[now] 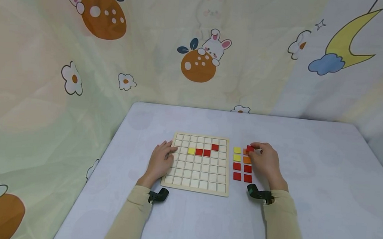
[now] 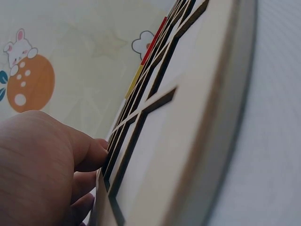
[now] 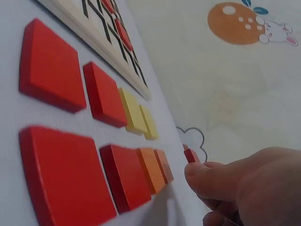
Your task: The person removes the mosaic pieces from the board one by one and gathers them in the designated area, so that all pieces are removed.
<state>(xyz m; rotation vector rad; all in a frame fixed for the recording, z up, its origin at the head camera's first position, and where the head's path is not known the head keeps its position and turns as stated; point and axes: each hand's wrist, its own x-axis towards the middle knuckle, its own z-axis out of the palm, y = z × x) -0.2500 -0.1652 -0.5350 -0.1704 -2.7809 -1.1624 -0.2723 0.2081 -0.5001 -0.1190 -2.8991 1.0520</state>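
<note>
My right hand (image 1: 267, 163) pinches a small red square tile (image 3: 190, 156) between thumb and fingers, just above the far end of the right-hand row of loose tiles. In the head view, the held tile partly covers an orange tile (image 1: 244, 152). A pale wooden grid board (image 1: 194, 190) lies to the left. On it sit a yellow tile (image 1: 191, 150), two red tiles side by side with it, and one red tile (image 1: 215, 147) a row farther back. My left hand (image 1: 159, 162) rests at the board's left edge, fingertips on the rim.
Loose tiles stand in two columns right of the board: yellow tiles (image 1: 237, 158) and red tiles (image 1: 237, 176) on the left, orange and red on the right. All lie on a white-covered table (image 1: 325, 175) with a patterned cloth (image 1: 259, 76) behind it.
</note>
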